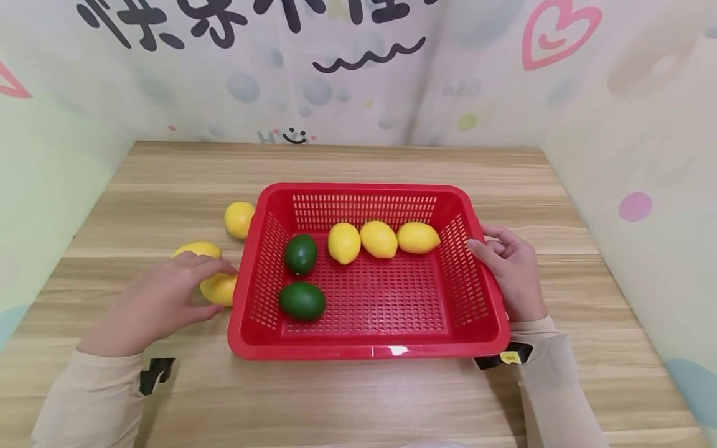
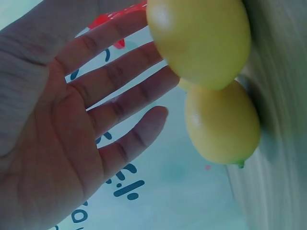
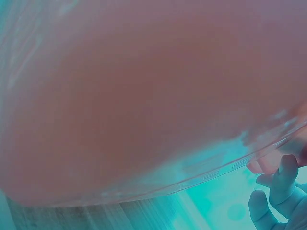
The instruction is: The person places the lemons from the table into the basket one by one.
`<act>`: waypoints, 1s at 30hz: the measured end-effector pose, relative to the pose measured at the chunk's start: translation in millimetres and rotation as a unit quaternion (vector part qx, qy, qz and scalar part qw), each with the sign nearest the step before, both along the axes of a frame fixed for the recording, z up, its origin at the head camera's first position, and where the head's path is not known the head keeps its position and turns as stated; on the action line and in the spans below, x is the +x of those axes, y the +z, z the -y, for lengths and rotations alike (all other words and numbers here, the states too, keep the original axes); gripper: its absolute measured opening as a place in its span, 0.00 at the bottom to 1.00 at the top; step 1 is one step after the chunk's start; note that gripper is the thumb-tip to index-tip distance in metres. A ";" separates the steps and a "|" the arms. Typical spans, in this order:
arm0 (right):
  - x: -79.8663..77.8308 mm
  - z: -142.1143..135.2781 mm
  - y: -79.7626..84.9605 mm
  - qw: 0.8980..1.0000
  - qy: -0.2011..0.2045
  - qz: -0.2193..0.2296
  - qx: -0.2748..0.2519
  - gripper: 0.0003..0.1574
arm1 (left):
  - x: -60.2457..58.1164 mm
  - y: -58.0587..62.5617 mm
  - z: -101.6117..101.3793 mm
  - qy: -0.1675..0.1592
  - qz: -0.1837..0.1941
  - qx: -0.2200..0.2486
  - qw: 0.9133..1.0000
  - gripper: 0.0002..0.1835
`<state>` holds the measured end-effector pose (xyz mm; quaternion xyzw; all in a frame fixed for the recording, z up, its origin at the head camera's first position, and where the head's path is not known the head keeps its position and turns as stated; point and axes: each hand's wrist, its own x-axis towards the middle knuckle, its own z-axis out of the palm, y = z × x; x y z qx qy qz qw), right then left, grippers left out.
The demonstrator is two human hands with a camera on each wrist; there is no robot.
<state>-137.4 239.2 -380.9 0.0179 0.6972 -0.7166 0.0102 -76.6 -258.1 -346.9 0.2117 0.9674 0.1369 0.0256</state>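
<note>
Three lemons [image 1: 379,239] and two green fruits [image 1: 302,302] sat inside the red basket [image 1: 313,353], gripped by the right hand [image 1: 516,270], while left of it three loose lemons [image 1: 218,290], near the left hand's [image 1: 170,295] uncurled fingers, seemingly awaited loading.

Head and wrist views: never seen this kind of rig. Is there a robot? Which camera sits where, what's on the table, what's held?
No robot: these are a person's two bare hands. The wide picture comes from a camera worn on the head, looking forward and down; the others come from a camera on each wrist. The right wrist picture is mostly a reddish blur.

On the wooden table is a red basket containing three lemons and two dark green fruits. Three more lemons are outside, to its left.

The right hand grips the basket's right rim. The left hand is at the outside lemons, fingers loosely spread.
</note>
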 end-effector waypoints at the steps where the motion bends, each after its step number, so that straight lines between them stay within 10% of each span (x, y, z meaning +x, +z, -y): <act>1: 0.0 0.0 -0.1 1.000 0.000 0.000 0.000 0.30 | -0.6 -0.8 0.1 0.000 0.000 -0.002 1.000 0.31; 30: 0.3 -0.1 -0.7 1.000 -0.002 -0.001 0.002 0.33 | 9.2 -23.8 8.9 0.030 0.049 0.065 0.996 0.36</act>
